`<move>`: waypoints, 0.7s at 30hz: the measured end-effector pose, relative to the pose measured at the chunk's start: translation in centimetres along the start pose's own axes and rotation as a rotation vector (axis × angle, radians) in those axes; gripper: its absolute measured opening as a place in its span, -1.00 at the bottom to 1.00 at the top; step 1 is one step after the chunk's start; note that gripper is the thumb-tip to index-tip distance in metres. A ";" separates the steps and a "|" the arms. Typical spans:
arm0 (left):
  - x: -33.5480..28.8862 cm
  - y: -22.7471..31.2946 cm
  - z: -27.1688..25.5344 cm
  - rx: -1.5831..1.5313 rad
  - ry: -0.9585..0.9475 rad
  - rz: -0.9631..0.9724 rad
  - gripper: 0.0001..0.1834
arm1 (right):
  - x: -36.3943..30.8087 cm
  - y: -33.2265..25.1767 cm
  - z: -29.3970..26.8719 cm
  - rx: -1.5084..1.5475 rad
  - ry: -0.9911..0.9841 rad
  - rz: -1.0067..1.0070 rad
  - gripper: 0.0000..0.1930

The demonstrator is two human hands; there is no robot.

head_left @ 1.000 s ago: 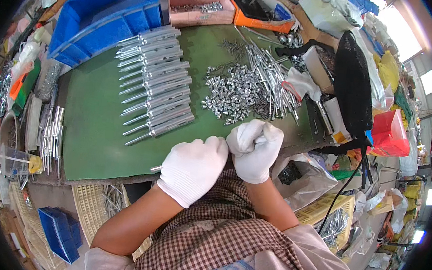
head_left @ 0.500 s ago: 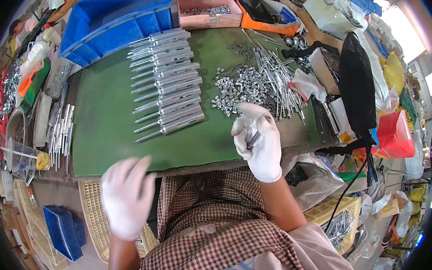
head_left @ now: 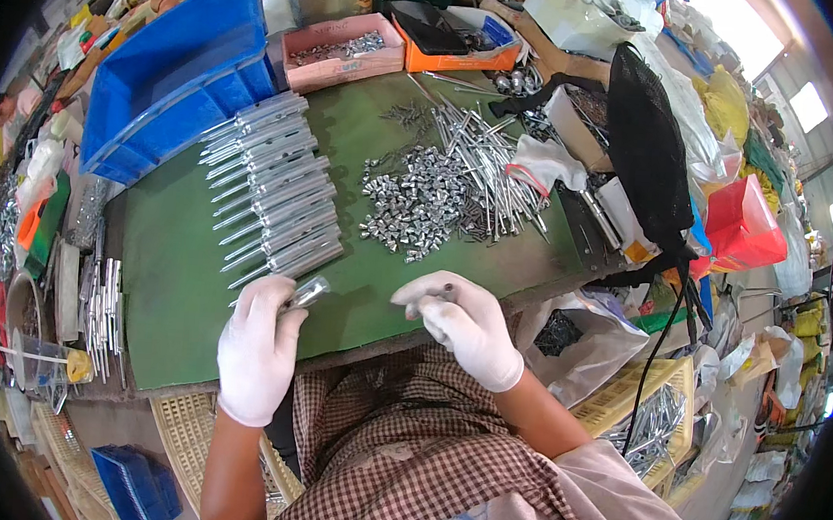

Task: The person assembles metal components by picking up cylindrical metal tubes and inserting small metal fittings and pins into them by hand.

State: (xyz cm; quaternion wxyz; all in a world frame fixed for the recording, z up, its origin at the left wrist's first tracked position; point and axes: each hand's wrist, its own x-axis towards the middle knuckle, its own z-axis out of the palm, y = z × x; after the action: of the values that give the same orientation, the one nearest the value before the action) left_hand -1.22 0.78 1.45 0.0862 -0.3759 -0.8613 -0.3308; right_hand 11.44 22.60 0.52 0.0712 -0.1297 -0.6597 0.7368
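Observation:
My left hand [head_left: 259,346], in a white glove, is closed around a shiny metal tube [head_left: 311,293] at the near edge of the green mat. A thin tip shows on the far side of my fingers, level with the lowest piece of the row. My gloved right hand [head_left: 462,325] hovers to the right with its fingers curled together. A small dark spot shows at its fingertips; what they hold is too small to make out. Beyond my left hand lies a row of silver tubes with thin pointed rods [head_left: 282,199]. A heap of small silver metal caps [head_left: 415,203] lies beyond my right hand.
Long thin metal rods [head_left: 494,169] and dark screws [head_left: 476,224] lie beside the caps on the green mat [head_left: 170,312]. A blue bin [head_left: 179,83], a pink box [head_left: 342,70] and an orange box [head_left: 462,58] stand behind. A black mesh-covered object [head_left: 647,150] rises at right.
My left hand has moved from the mat's near edge to the row's near end and closed on a metal tube. My right hand has come lower and left, fingers curling. The view has shifted.

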 end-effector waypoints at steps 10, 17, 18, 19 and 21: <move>1.9 5.0 -0.2 0.194 -0.273 0.226 -0.64 | 0.5 -1.4 0.6 -0.256 0.015 0.054 -0.64; 0.8 4.3 0.4 0.062 -0.233 0.147 -0.65 | 0.4 -0.7 -0.3 -0.547 0.005 -0.071 -0.76; 0.7 4.3 0.4 0.062 -0.231 0.143 -0.65 | 0.4 -0.8 -0.2 -0.549 0.000 -0.071 -0.76; 0.6 4.2 0.5 0.048 -0.249 0.134 -0.65 | 0.4 -0.9 -0.1 -0.534 0.024 -0.057 -0.77; 0.5 4.0 0.8 0.030 -0.268 0.125 -0.65 | 0.4 -0.9 -0.1 -0.522 0.049 -0.042 -0.78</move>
State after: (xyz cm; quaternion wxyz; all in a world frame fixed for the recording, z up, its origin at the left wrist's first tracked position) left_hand 1.35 3.54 3.08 -0.0034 -0.4680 -0.8450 -0.2587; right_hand 10.99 22.89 1.32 0.0666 -0.1475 -0.8282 0.5366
